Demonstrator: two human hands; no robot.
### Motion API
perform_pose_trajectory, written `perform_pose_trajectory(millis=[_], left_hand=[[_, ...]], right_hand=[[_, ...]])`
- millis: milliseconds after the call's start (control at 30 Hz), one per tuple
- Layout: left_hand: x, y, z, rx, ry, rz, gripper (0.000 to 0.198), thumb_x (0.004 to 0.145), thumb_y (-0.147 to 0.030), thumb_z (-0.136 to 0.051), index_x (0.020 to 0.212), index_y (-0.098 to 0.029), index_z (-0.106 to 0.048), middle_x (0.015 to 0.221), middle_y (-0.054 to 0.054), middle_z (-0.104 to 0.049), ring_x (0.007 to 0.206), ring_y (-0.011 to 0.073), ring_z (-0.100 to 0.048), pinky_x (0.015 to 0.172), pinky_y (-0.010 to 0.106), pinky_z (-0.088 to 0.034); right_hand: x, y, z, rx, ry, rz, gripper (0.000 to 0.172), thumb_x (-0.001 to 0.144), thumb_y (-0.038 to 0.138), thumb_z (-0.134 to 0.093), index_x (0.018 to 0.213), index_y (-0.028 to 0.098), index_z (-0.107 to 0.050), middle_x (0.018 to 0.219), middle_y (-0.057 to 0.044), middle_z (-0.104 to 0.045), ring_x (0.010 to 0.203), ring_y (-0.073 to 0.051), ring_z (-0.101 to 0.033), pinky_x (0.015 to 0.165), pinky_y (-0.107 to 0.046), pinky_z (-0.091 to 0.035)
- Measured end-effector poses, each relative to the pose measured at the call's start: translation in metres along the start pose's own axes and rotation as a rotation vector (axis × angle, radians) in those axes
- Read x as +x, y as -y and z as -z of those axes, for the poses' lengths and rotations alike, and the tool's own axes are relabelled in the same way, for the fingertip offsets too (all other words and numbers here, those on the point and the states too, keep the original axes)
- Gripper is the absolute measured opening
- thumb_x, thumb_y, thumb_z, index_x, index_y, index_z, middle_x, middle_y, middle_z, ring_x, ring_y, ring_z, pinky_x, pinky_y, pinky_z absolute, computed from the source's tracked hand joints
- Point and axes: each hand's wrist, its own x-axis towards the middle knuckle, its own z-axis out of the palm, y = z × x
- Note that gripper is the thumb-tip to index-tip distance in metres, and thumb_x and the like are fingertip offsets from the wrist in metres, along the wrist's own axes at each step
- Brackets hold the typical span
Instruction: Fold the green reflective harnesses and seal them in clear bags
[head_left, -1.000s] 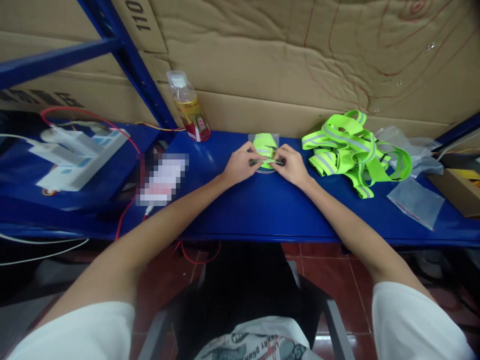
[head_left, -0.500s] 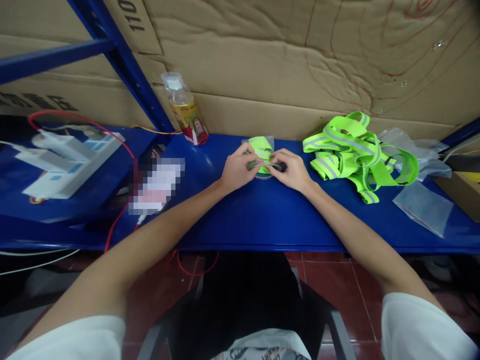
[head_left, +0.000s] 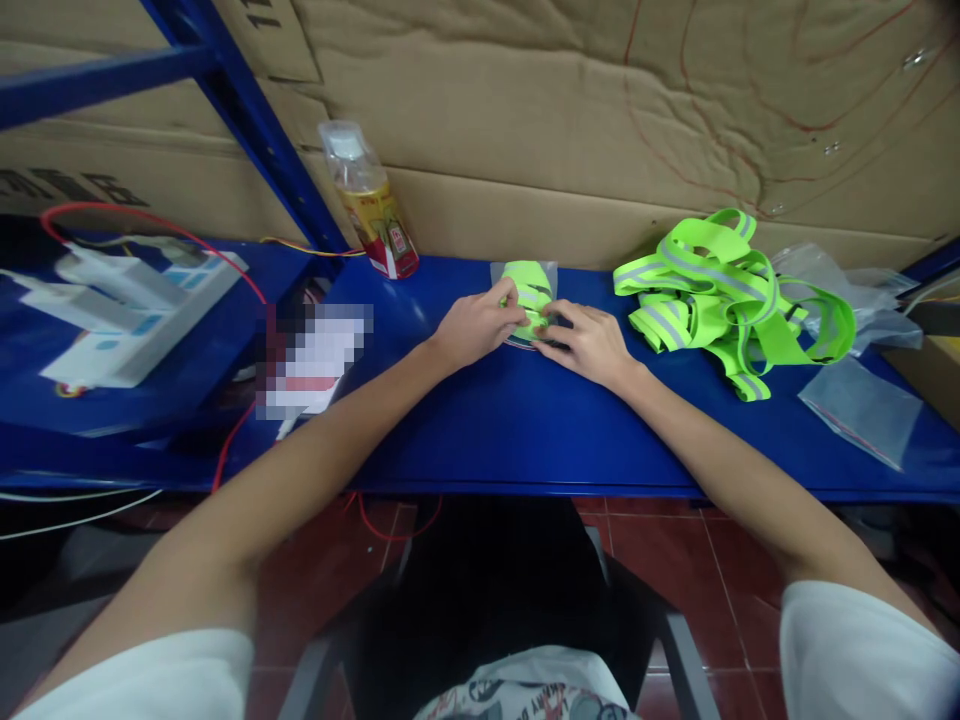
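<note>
A folded neon-yellow reflective strap (head_left: 528,272) lies in a small clear plastic bag (head_left: 553,272) on the blue table. From the left, my left hand (head_left: 480,325) reaches over the bag, its fingers pinched together at the near end by the strap. My right hand (head_left: 589,342) has curled fingers on the bag's right edge, thumb below and index finger above. The fingers partly cover the bag's near end, and the exact grip of each fingertip is small and hard to see.
A loose heap of neon-yellow reflective straps (head_left: 701,285) lies to the right, with clear plastic bags (head_left: 862,410) beside it. A drink bottle (head_left: 375,215) stands at the back left. Farther left are a white power strip (head_left: 142,320), a blurred-out item (head_left: 315,360) and cables. Cardboard (head_left: 480,120) backs the table.
Both hands were pinching the near edge of the bag with fingertips close together. More of the strap now shows between them, and my right fingers have spread slightly. The view has shifted a little.
</note>
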Motion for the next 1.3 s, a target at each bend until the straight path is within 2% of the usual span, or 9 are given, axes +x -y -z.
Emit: perform_pose_trajectory(millis=[233, 467, 533, 600, 700, 867, 1033, 1167, 1300], left_hand=[[-0.005, 0.009, 0.016, -0.049, 0.169, -0.067, 0.043, 0.101, -0.025, -0.064, 0.142, -0.036, -0.076, 0.120, 0.010, -0.058, 0.099, 0.0217, -0.065, 0.065, 0.027, -0.051], [-0.010, 0.007, 0.019, -0.100, 0.128, -0.088, 0.054, 0.103, -0.049, -0.068, 0.155, -0.036, -0.065, 0.131, 0.014, -0.058, 0.113, 0.0283, -0.062, 0.089, 0.036, -0.060], [-0.009, 0.004, 0.025, -0.086, 0.123, -0.091, 0.058, 0.101, -0.047, -0.070, 0.157, -0.035, -0.062, 0.134, 0.014, -0.060, 0.116, 0.0298, -0.062, 0.090, 0.038, -0.060], [-0.008, 0.001, 0.030, -0.063, 0.134, -0.098, 0.059, 0.101, -0.038, -0.070, 0.159, -0.033, -0.058, 0.134, 0.013, -0.061, 0.120, 0.0302, -0.062, 0.088, 0.036, -0.059], [-0.005, -0.006, 0.036, -0.044, 0.144, -0.088, 0.058, 0.098, -0.026, -0.067, 0.156, -0.027, -0.056, 0.134, 0.013, -0.064, 0.123, 0.0298, -0.065, 0.082, 0.033, -0.058], [-0.004, -0.015, 0.033, -0.018, 0.134, -0.051, 0.041, 0.091, -0.015, -0.064, 0.132, -0.020, -0.062, 0.131, 0.013, -0.068, 0.116, 0.0284, -0.069, 0.079, 0.034, -0.057], [-0.006, -0.012, 0.028, 0.049, 0.127, -0.118, 0.022, 0.097, -0.018, -0.062, 0.117, -0.022, -0.071, 0.122, 0.011, -0.072, 0.111, 0.0275, -0.071, 0.081, 0.037, -0.058], [-0.007, -0.006, 0.027, 0.067, 0.142, -0.133, 0.028, 0.098, -0.016, -0.060, 0.122, -0.022, -0.073, 0.126, 0.010, -0.073, 0.110, 0.0255, -0.073, 0.076, 0.034, -0.056], [-0.006, -0.004, 0.024, 0.057, 0.110, -0.097, 0.026, 0.101, -0.016, -0.060, 0.123, -0.021, -0.072, 0.123, 0.010, -0.076, 0.109, 0.0243, -0.075, 0.079, 0.033, -0.056]], right_hand=[[0.002, -0.009, 0.004, -0.006, 0.084, -0.013, 0.031, 0.112, 0.039, -0.056, 0.108, 0.023, -0.082, 0.119, -0.011, -0.073, 0.098, -0.025, -0.071, 0.080, -0.040, -0.053], [0.001, -0.014, 0.013, 0.064, 0.111, -0.016, 0.024, 0.108, 0.041, -0.059, 0.107, 0.021, -0.073, 0.113, -0.011, -0.074, 0.104, -0.030, -0.071, 0.090, -0.045, -0.052], [0.000, -0.014, 0.016, 0.095, 0.105, -0.009, 0.021, 0.100, 0.038, -0.067, 0.113, 0.022, -0.070, 0.119, -0.011, -0.074, 0.109, -0.032, -0.071, 0.094, -0.047, -0.053], [0.000, -0.012, 0.017, 0.107, 0.088, -0.008, 0.030, 0.091, 0.030, -0.071, 0.120, 0.023, -0.067, 0.125, -0.011, -0.074, 0.112, -0.033, -0.070, 0.097, -0.048, -0.055], [-0.001, -0.009, 0.018, 0.113, 0.067, -0.021, 0.034, 0.091, 0.024, -0.068, 0.126, 0.023, -0.067, 0.132, -0.012, -0.073, 0.114, -0.032, -0.071, 0.095, -0.046, -0.059], [-0.001, -0.011, 0.016, 0.078, 0.031, -0.020, 0.033, 0.103, 0.028, -0.063, 0.136, 0.025, -0.069, 0.136, -0.012, -0.073, 0.115, -0.032, -0.073, 0.092, -0.048, -0.062], [-0.002, -0.015, 0.010, 0.018, 0.036, 0.057, 0.026, 0.104, 0.020, -0.060, 0.121, 0.027, -0.079, 0.137, -0.012, -0.072, 0.119, -0.033, -0.071, 0.097, -0.052, -0.061], [-0.003, -0.017, 0.005, 0.030, 0.027, 0.032, 0.027, 0.107, 0.023, -0.058, 0.125, 0.023, -0.079, 0.133, -0.013, -0.075, 0.116, -0.032, -0.073, 0.095, -0.050, -0.061], [-0.001, -0.019, 0.000, 0.063, -0.001, -0.006, 0.025, 0.109, 0.026, -0.056, 0.110, 0.022, -0.080, 0.129, -0.013, -0.078, 0.111, -0.032, -0.075, 0.093, -0.050, -0.060]])
